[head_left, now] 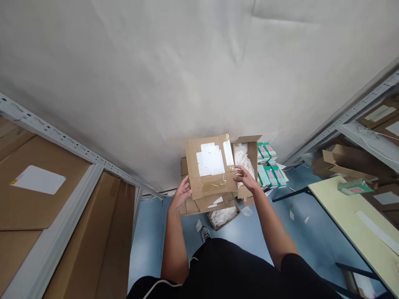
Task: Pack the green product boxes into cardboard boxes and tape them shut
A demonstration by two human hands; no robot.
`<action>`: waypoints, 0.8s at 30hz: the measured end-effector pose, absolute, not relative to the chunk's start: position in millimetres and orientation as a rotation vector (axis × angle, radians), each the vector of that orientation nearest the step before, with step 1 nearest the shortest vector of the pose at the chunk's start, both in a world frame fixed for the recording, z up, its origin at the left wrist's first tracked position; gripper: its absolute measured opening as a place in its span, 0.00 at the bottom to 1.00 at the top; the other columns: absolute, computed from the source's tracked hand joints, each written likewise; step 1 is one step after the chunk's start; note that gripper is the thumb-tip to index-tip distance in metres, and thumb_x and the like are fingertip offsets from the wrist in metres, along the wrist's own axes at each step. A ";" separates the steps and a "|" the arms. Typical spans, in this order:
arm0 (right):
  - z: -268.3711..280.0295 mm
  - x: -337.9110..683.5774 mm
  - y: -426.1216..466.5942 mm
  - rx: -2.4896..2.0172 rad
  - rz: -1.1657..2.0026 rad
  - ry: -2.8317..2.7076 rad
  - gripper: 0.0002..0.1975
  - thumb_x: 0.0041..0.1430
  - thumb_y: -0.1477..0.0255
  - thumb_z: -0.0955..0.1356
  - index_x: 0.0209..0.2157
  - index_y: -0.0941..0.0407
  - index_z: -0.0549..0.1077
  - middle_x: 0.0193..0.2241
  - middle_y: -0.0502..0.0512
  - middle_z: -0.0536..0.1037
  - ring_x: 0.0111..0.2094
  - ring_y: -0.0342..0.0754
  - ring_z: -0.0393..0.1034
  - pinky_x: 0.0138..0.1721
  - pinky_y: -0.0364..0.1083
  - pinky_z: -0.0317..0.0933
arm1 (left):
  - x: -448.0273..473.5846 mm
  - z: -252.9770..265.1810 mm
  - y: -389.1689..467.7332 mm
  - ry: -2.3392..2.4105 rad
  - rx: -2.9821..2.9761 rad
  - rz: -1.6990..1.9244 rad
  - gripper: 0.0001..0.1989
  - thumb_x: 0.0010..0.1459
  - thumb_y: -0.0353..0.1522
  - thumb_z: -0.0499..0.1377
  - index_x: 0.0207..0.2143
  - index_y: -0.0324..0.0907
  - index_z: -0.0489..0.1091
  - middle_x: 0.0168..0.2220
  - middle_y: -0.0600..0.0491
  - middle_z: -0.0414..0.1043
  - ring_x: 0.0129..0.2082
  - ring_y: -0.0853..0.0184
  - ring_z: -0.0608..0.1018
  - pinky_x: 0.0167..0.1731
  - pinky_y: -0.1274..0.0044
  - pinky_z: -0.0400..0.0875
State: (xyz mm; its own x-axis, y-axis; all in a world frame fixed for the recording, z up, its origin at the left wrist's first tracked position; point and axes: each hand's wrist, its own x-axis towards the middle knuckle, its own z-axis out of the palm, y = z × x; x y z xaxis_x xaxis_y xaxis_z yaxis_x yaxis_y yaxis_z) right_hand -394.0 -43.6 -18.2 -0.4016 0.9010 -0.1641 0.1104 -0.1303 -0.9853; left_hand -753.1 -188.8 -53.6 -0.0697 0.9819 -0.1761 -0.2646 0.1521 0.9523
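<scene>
A brown cardboard box (195,155) with white labels and clear tape is held up in front of me between both hands. My left hand (181,194) grips its lower left corner. My right hand (245,177) holds its right edge near the lower corner. Beneath it sits another cardboard box (207,203), partly hidden. To the right, close to my right hand, an open box (245,155) is filled with white wrapping. Below, a smaller open box (222,218) on the floor also holds white material.
Several green-and-pink cartons (271,174) stand right of the boxes. A pale table (346,207) bearing one green carton (355,187) is at the right. Metal shelving with large cardboard boxes (90,232) lines the left, and more shelving (361,133) the right. Paper scraps (291,215) lie on the blue floor.
</scene>
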 end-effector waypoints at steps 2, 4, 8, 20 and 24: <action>-7.5 -357.0 -55.6 -1.163 1.562 -1.464 0.35 0.45 0.63 0.75 0.57 0.50 0.71 0.41 0.53 0.78 0.39 0.52 0.73 0.43 0.53 0.69 | -722.2 -43.7 -186.6 1.113 0.885 1.239 0.52 0.52 0.40 0.72 0.74 0.53 0.52 0.59 0.44 0.74 0.51 0.58 0.80 0.45 0.71 0.77; -0.6 -313.2 -69.9 -1.169 1.527 -1.404 0.35 0.44 0.64 0.74 0.57 0.50 0.71 0.41 0.53 0.77 0.39 0.51 0.72 0.42 0.51 0.69 | -686.2 -34.6 -182.3 1.082 0.922 1.190 0.51 0.52 0.40 0.72 0.74 0.53 0.52 0.58 0.44 0.74 0.51 0.58 0.80 0.45 0.71 0.77; 1.7 -214.3 -104.8 -1.180 1.543 -1.274 0.34 0.44 0.67 0.74 0.56 0.50 0.72 0.38 0.52 0.78 0.35 0.49 0.72 0.37 0.49 0.68 | -604.2 -23.4 -168.8 1.016 1.006 1.079 0.51 0.52 0.39 0.73 0.74 0.53 0.53 0.55 0.45 0.75 0.51 0.58 0.80 0.49 0.69 0.76; -5.5 66.8 -261.0 -1.298 1.213 -0.825 0.35 0.43 0.71 0.76 0.56 0.48 0.74 0.38 0.50 0.77 0.35 0.46 0.72 0.40 0.50 0.71 | -306.8 -29.2 -98.8 0.684 1.227 0.607 0.52 0.49 0.34 0.74 0.73 0.50 0.55 0.49 0.49 0.74 0.44 0.65 0.79 0.48 0.73 0.74; -20.8 116.8 -303.5 -1.356 1.093 -0.691 0.36 0.43 0.70 0.76 0.58 0.48 0.73 0.38 0.49 0.76 0.34 0.44 0.72 0.39 0.48 0.71 | -226.3 -39.7 -82.3 0.611 1.284 0.439 0.53 0.50 0.35 0.73 0.74 0.51 0.53 0.50 0.48 0.74 0.45 0.64 0.79 0.47 0.72 0.75</action>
